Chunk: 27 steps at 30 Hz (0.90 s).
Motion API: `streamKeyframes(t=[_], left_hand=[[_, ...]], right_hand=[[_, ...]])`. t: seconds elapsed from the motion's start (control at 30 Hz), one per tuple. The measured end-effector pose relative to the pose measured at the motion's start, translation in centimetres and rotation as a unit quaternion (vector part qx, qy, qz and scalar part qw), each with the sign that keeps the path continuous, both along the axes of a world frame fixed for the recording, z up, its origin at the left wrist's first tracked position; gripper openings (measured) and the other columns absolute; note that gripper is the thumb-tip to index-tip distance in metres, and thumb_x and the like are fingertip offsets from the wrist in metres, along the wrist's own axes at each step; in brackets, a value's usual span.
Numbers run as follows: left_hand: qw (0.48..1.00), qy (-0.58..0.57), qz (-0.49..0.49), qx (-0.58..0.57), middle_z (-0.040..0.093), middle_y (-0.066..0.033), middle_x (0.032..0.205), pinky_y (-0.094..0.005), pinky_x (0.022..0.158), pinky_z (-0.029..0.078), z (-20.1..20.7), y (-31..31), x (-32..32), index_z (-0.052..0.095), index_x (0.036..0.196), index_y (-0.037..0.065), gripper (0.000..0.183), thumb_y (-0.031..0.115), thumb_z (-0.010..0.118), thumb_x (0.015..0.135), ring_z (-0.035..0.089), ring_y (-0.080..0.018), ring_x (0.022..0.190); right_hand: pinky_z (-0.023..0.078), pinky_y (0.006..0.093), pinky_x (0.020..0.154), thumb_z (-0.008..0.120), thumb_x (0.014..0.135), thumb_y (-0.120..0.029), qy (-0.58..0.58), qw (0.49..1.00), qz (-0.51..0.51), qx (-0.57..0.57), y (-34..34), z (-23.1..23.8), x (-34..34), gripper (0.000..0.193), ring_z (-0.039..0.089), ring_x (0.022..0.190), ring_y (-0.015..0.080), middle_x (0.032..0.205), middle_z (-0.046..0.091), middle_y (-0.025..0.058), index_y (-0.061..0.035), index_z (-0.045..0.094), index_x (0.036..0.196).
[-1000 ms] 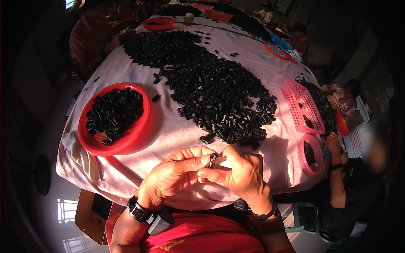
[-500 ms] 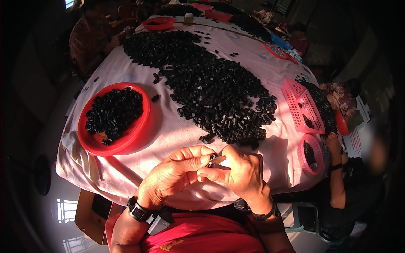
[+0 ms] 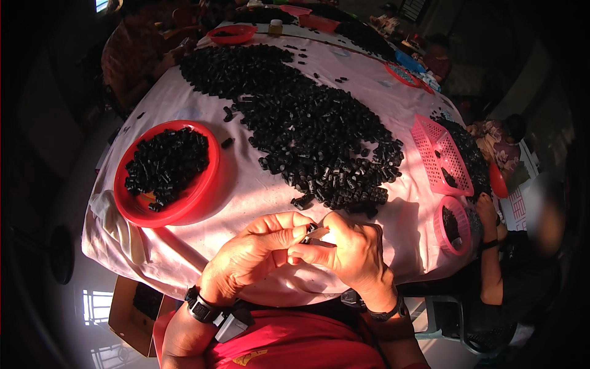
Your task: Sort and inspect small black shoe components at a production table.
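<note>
My left hand (image 3: 252, 249) pinches a small black plastic cylinder (image 3: 311, 227) between thumb and fingertips, above the near edge of the table. Against it, my right hand (image 3: 359, 252) grips a thin, flat, blade-like piece (image 3: 319, 233) between thumb and bent fingers. The two hands almost meet, and their fingers cover most of both things. Just beyond them spreads a large heap of similar black cylinders (image 3: 313, 123). To the left, a red basin (image 3: 212, 172) holds more of these black pieces.
A pink cloth (image 3: 246, 184) covers the table. At the right stand a pink rectangular basket (image 3: 424, 147) and a pink round basket (image 3: 439, 230). A co-worker's hand (image 3: 485, 209) is beside them. A cardboard box (image 3: 126, 320) sits on the floor at left.
</note>
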<state>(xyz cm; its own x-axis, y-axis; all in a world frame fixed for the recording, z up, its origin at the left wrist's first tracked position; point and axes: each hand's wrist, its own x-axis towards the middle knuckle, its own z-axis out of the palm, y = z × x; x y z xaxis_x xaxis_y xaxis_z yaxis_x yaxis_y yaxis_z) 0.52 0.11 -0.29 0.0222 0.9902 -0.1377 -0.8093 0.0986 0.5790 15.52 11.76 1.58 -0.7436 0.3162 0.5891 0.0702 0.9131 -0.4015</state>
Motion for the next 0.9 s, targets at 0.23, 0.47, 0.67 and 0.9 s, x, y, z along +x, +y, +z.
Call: streamKeyframes(t=[0.23, 0.47, 0.67, 0.9], left_hand=[[1.000, -0.008, -0.009, 0.017, 0.065, -0.0051, 0.102, -0.0226, 0.072, 0.051, -1.1, 0.2, -0.3, 0.061, 0.110, 0.002, 0.021, 0.012, 0.063, 0.092, 0.062, -0.0105, 0.078], [1.000, 0.011, 0.008, -0.005, 0.065, -0.0059, 0.104, -0.0247, 0.077, 0.051, -0.2, 0.2, 0.0, 0.061, 0.109, 0.003, 0.019, 0.013, 0.062, 0.093, 0.063, -0.0120, 0.085], [0.998, -0.007, 0.038, 0.059, 0.064, -0.0036, 0.102, -0.0240, 0.078, 0.048, -0.6, 0.6, 0.3, 0.061, 0.111, 0.004, 0.020, 0.016, 0.060, 0.096, 0.058, -0.0100, 0.084], [0.996, 0.002, 0.048, 0.070, 0.064, -0.0034, 0.100, -0.0248, 0.077, 0.049, -0.5, 0.7, 0.1, 0.062, 0.110, 0.004, 0.022, 0.021, 0.059, 0.096, 0.058, -0.0103, 0.088]], right_hand=[[0.049, 0.0329, 0.046, 0.073, 0.081, -0.044, -0.025, 1.000, -0.011, 0.007, 0.2, -0.3, 0.1, 0.042, 0.066, 0.054, 0.0227, 0.065, 0.067, 0.0044, -0.0074, 0.065, 0.100], [0.050, 0.0325, 0.047, 0.074, 0.081, -0.043, -0.065, 0.998, -0.006, 0.003, 0.1, -0.1, 0.1, 0.042, 0.068, 0.057, 0.0225, 0.068, 0.068, 0.0058, -0.0062, 0.064, 0.098], [0.054, 0.0260, 0.055, 0.080, 0.079, -0.015, 0.041, 0.986, 0.042, -0.156, -0.6, 0.5, 0.0, 0.026, 0.071, 0.068, 0.0154, 0.071, 0.070, 0.0072, -0.0030, 0.059, 0.087], [0.054, 0.0240, 0.053, 0.077, 0.080, -0.005, 0.049, 0.992, 0.055, -0.104, -0.3, 0.2, 0.2, 0.020, 0.071, 0.068, 0.0143, 0.080, 0.070, 0.0095, 0.0012, 0.061, 0.092]])
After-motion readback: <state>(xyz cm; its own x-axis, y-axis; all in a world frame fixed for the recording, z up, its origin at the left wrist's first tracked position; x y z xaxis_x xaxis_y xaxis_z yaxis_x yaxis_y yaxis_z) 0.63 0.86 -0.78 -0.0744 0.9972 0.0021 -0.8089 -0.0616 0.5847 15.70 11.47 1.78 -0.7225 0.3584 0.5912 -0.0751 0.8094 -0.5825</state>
